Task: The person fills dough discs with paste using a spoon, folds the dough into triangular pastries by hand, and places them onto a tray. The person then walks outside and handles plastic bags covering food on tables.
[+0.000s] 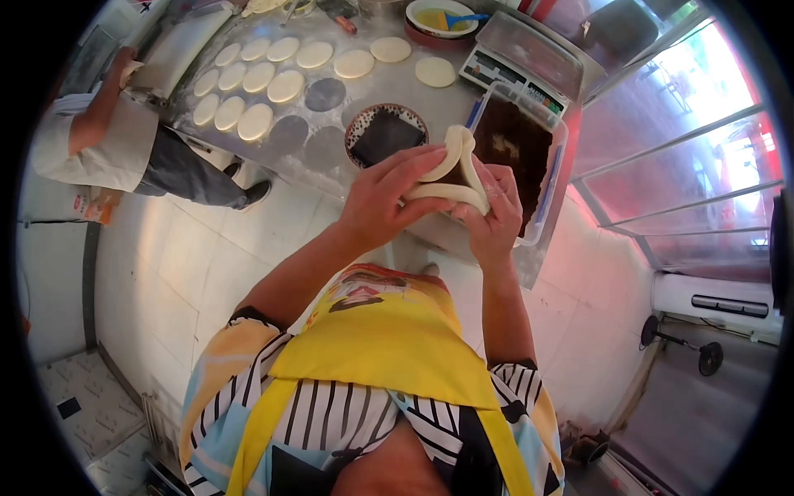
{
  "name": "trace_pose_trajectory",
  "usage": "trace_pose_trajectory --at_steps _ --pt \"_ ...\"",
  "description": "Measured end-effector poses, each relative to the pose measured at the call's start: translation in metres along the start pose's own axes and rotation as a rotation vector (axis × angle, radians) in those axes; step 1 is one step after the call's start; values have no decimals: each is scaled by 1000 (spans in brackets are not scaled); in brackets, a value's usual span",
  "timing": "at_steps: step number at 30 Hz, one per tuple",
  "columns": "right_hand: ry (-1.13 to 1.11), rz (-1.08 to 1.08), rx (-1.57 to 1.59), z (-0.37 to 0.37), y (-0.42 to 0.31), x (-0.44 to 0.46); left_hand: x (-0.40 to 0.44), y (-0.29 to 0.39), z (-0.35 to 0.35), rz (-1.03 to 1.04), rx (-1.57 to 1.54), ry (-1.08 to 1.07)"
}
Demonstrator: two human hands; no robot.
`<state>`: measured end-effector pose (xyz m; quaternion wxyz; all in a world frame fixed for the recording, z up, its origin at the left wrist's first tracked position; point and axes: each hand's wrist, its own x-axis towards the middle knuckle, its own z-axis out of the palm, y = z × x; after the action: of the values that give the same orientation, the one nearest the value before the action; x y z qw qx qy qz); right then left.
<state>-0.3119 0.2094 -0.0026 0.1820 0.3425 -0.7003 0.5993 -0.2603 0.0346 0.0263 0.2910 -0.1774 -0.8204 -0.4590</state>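
A round of dough [453, 193] is held up between my two hands, its edges folded inward into a three-sided shape with dark brown filling showing in the middle. My left hand [382, 198] grips its left side, thumb along the lower fold. On the right side, the fingers of my right hand [498, 217] press against the dough. Just behind my left hand stands a patterned bowl [354, 126] with something dark in it. Beyond my right hand is a clear plastic tub [559, 153] of brown crumbly filling [506, 124].
Several flat dough rounds [285, 86] lie in rows on the metal table [318, 120]. A digital scale [500, 73] and a white bowl [422, 10] with a blue-handled brush [465, 18] stand at the back. Another person [95, 145] works at the table's left end.
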Motion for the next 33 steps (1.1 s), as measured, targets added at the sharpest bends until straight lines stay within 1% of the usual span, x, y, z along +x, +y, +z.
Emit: trace_pose_trajectory --at_steps 4,7,13,16,19,22,25,28,31,33 --pt "49 -47 -29 4 -2 -6 -4 0 2 58 14 50" --pt "36 -34 5 4 -13 -3 -7 10 1 12 41 50" --pt "33 -135 16 -4 -26 13 1 25 7 -9 -19 139" --pt "48 -79 103 -12 -20 12 6 25 18 -6 -6 104" --pt "58 -150 46 -20 -13 16 11 21 27 13 14 79" --pt "115 -231 4 -30 -15 24 16 36 38 -277 -531 248" --pt "112 -121 43 -37 -14 25 19 41 41 -326 -676 260" --pt "76 -69 97 -39 -11 20 11 32 33 -332 -529 161" --pt "74 -20 180 -37 -9 17 7 31 26 -288 -386 134" --pt "72 -26 208 -35 -7 17 6 26 21 -184 -354 111"
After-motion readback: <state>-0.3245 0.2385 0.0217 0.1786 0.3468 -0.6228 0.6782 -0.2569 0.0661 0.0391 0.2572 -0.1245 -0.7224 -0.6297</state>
